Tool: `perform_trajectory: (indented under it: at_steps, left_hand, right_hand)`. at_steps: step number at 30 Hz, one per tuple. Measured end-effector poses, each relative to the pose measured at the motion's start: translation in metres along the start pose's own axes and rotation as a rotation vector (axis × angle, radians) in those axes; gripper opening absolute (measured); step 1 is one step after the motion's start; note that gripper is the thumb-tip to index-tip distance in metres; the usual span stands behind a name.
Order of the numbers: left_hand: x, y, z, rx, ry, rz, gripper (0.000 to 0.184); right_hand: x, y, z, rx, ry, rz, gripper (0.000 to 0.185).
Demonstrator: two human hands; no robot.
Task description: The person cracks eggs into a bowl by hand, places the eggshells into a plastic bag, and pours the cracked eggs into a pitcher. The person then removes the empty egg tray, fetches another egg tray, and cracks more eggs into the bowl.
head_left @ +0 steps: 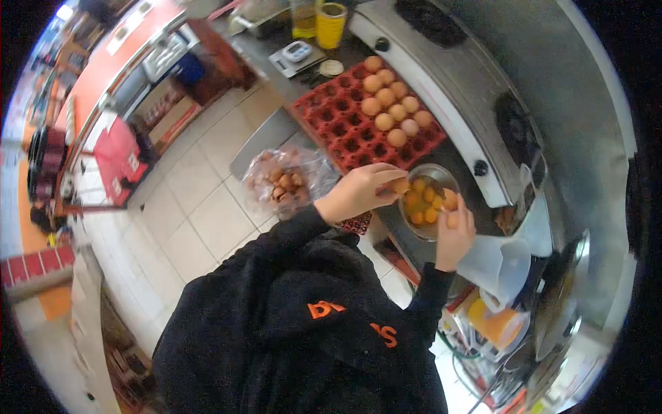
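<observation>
A metal bowl on the dark counter holds several raw egg yolks. My left hand is at the bowl's left rim, its fingers closed on a brown eggshell. Over the right side of the bowl, my right hand grips a brown eggshell; a second rounded brown shape shows between its fingers, and I cannot tell if it is whole. Just beyond the bowl lies a red egg tray with several brown eggs at its right end.
A clear plastic bag of broken shells sits left of the counter. Behind the tray stand a small scale and a yellow container. A stove runs along the right. A translucent plastic jug stands near my right wrist.
</observation>
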State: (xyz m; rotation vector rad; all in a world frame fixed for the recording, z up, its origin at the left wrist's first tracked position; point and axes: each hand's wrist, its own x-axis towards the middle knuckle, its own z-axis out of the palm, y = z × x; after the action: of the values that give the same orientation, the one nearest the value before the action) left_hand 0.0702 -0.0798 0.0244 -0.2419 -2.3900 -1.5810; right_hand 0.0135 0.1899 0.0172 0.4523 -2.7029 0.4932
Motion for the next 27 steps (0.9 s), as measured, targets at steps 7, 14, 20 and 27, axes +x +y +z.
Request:
perform_trajectory:
  at_steps: [7,14,20,27]
  left_hand:
    - [-0.121,-0.106,-0.076,0.284,0.119,-0.417,0.028]
    - [-0.157,-0.202,-0.069,0.803,-0.180,-0.711,0.017]
    - [-0.159,-0.181,-0.099,0.698,0.251,-0.528,0.026]
    - [-0.061,-0.107,-0.152,0.533,0.380,-0.361,0.024]
  right_hand:
    - [0.019,-0.042,-0.006,1.045,-0.206,0.552,0.044]
    - [0.020,-0.186,0.083,0.949,-0.815,-0.026,0.044]
    - [-0.029,-0.223,0.216,0.379,-0.864,-0.300,0.034]
    - [-0.035,-0.215,0.232,0.340,-0.913,-0.325,0.042]
